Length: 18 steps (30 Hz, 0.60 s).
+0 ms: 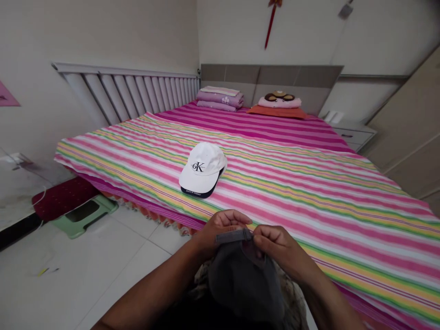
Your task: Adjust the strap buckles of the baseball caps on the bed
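My left hand (220, 229) and my right hand (278, 245) both grip a dark grey cap (240, 275) held low in front of me. The fingers of both hands pinch its grey back strap (233, 236) at the top edge. A white cap (202, 168) with a dark-edged brim and a black logo lies on the striped bedspread (309, 183), a short way beyond my hands and untouched.
The bed fills the middle and right. Folded purple bedding (220, 98) and an orange-pink pillow pile (280, 105) sit by the headboard. A radiator (137, 91) lines the left wall. A green stool (85, 215) stands on the tiled floor; a nightstand (354, 133) stands at the right.
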### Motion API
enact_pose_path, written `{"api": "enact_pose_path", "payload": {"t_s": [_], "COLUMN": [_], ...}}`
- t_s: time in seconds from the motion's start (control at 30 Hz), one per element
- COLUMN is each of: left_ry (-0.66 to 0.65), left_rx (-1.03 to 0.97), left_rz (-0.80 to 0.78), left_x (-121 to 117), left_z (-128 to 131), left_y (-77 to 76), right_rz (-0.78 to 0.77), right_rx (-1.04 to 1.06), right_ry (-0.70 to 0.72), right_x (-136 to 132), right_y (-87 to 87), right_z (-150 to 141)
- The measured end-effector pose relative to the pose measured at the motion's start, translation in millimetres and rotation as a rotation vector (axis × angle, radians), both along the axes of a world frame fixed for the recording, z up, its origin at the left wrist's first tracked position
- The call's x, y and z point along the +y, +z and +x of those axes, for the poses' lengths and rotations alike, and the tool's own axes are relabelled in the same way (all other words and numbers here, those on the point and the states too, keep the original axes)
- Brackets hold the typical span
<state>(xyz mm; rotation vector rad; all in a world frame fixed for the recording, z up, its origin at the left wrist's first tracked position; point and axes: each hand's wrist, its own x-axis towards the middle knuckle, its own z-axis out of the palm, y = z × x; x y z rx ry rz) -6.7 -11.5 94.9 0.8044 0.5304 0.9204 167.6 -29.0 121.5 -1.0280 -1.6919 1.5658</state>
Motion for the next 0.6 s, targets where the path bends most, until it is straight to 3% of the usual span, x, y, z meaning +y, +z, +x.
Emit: {"api": "enact_pose_path", "payload": {"t_s": [0.17,0.33,0.43,0.53,0.6], "left_ry": [-0.057,-0.121,-0.192,-0.256,-0.196], "left_rx": [-0.032,-0.024,0.081,0.372,0.613], "left_rz": [-0.034,0.072,0.168,0.418,0.693], "left_x": [2.3,5.3,9.6,13.0,12.6], "left_z": [-4.1,-7.5,-11.0,-11.3,-7.5], "left_y": [1.0,-0.6,11.0,33.6,48.6], "right_rz": [-0.212,-0.241,-0.254,-0.257,-0.236], "right_rx": [0.249,0.290,0.326,0.386,0.399], "right_ry": [-0.108,-0.153,-0.168,-0.199,-0.213], "right_x": [-7.2,-9.3,-10.0,-10.6,-10.7], "right_y": [-2.7,-1.6,-0.4,2.4,5.4], "right_z": [-4.1,-1.6,0.7,2.8,4.5]}}
